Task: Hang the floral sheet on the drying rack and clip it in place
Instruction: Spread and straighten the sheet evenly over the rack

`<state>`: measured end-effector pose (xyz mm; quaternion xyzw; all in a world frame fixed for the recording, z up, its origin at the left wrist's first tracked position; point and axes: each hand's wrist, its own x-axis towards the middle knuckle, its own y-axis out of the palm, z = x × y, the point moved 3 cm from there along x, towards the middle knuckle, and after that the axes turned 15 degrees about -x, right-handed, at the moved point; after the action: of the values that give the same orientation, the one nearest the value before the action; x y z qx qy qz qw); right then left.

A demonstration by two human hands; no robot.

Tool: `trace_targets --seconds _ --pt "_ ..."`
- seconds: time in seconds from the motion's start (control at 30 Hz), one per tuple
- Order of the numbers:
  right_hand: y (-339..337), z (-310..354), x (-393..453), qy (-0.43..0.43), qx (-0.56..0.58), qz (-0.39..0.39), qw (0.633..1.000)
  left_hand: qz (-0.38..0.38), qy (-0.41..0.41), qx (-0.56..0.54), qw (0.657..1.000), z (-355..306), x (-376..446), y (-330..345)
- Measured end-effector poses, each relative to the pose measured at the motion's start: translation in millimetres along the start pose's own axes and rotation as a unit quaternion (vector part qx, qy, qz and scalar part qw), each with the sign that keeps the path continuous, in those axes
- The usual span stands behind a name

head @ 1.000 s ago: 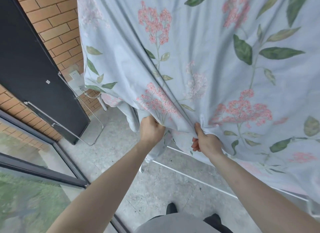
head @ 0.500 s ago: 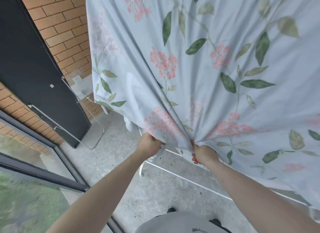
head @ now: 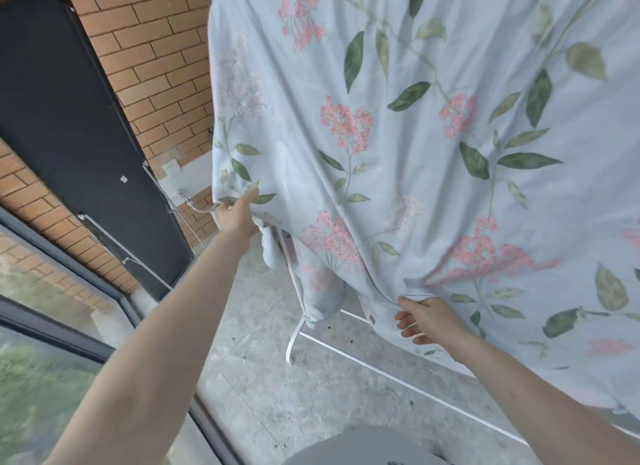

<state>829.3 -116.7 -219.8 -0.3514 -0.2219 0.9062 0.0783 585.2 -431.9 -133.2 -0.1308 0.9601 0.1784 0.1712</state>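
1. Right hand has the lower hem of the floral sheet pinched, thumb on top of the fabric edge and fingers curled beneath it, the cloth bunching into folds right at the grip.
2. Left hand is stretched out to the sheet's left edge, fingers extended and touching the fabric near a green leaf print; whether it actually pinches the cloth there, I cannot tell.
3. The sheet itself, pale blue with pink flower clusters and green leaves, hangs draped over the drying rack and fills the upper right of the view, falling nearly to the floor.
4. A loose corner of the sheet dangles beside the rack's white upright, just right of the left forearm.
5. Only the rack's white leg and a low white bar along the floor peek out below the hem; the rest is covered by fabric.
6. Under it all, a grey speckled stone floor.
7. Over on the left, a black panel with metal rails leans against the red brick wall.
8. A small white wall socket sits low on the wall between panel and sheet.
9. Far lower left, a dark window frame with blurred greenery behind the glass.
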Motion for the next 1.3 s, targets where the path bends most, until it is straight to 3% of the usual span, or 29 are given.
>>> trace_targets --seconds 0.07,0.17,0.3,0.4,0.53,0.73,0.9,0.97,1.03,1.1,1.17,1.3 --pt "-5 3 -3 -0.014 -0.027 -0.003 1.0 -0.025 -0.031 0.017 0.999 -6 21 -6" --pt "-19 0 -3 -0.041 -0.04 -0.06 0.997 -0.028 0.016 0.04 0.999 -12 36 -11" --pt "-33 -15 9 -0.045 -0.058 -0.142 0.987 -0.095 0.043 -0.061 0.993 -14 40 -39" --pt "-32 -27 20 -0.044 -0.11 -0.159 0.98 -0.132 0.047 -0.068 0.988 -7 45 -67" --pt "-19 -31 33 -0.026 -0.151 -0.139 0.978 -0.167 0.065 0.002 0.984 5 47 -80" --pt "-8 -47 54 0.014 -0.17 -0.115 0.979 -0.153 0.103 0.253 0.95 33 44 -84" --pt "-10 -55 72 0.046 -0.218 -0.107 0.969 -0.154 0.057 0.273 0.948 54 48 -93" --pt "-9 -61 78 0.055 -0.214 -0.106 0.969 -0.14 0.0 0.185 0.973 64 53 -93" --pt "-7 -67 79 0.061 -0.197 -0.114 0.972 -0.101 -0.059 0.027 0.993 70 45 -87" --pt "-7 -70 78 0.066 -0.178 -0.123 0.974 -0.017 -0.102 -0.133 0.986 68 23 -74" --pt "-7 -72 75 0.078 -0.122 -0.127 0.981 0.057 -0.117 -0.27 0.954 64 4 -68" --pt "1 -70 63 0.067 0.017 -0.091 0.993 0.143 -0.144 -0.478 0.855 57 -22 -52"
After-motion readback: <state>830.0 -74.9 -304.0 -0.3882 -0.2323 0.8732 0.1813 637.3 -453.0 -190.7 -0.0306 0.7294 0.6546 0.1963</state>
